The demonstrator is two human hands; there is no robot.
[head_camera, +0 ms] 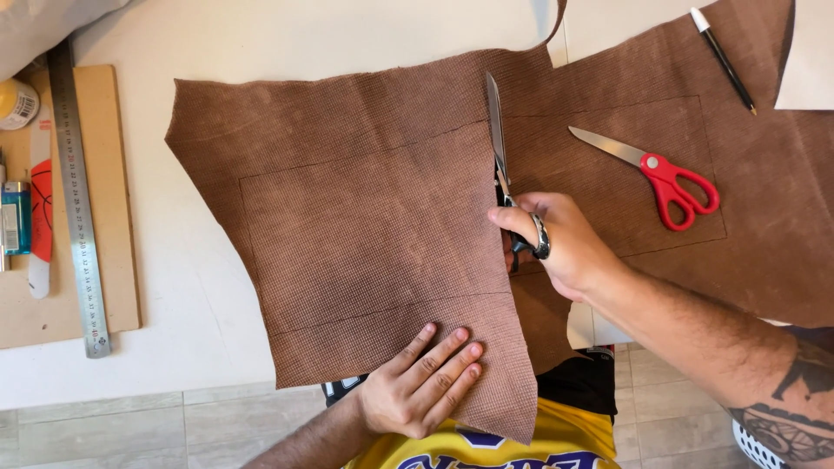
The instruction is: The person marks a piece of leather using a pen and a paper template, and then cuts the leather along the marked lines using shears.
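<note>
Scissors (499, 148) with dark handles sit in the right hand (556, 243), whose grip is closed through the handle loops; the blades are nearly together and run almost straight away from the person, tip pointing toward the far edge of the tabletop (347, 35). Their long axis lies along a cut that has split the brown fabric (365, 226) from its near edge upward, close to a drawn vertical line. The left hand (421, 382) lies flat with fingers spread, pressing the fabric's near corner where it hangs over the tabletop's front edge.

Left of the blades, the fabric piece lies flat, with a drawn rectangle on it; bare tabletop shows beyond its left and far edges. Right of the cut, more fabric stretches to the frame's edge, carrying red-handled scissors (660, 174), tip pointing up-left, well apart from the hand. A black pencil (723, 59) lies farther off. At the far left, a steel ruler (78, 200) rests lengthwise on a wooden board (113, 191).
</note>
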